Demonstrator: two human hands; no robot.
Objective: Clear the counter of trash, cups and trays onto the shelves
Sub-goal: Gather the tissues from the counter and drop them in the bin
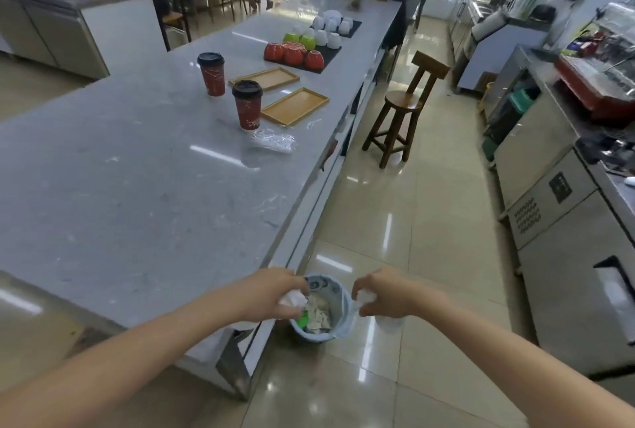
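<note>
A small blue waste bin (344, 324) with a clear liner stands on the floor by the counter's near corner, holding paper scraps. My left hand (271, 293) is over its left rim, closed on a crumpled white tissue (292, 300). My right hand (385, 293) is over the right rim, pinching a white scrap (366, 297). On the grey counter (137, 170) stand two red paper cups with black lids (211, 74) (248, 105), two wooden trays (264, 79) (295, 106) and a clear plastic wrapper (273, 141).
Further along the counter, black mats carry red (293, 53), green (299, 39) and white cups (331, 27). A wooden stool (403, 108) stands in the aisle. Steel cabinets and machines (556, 208) line the right side. Shelves under the counter edge are barely visible.
</note>
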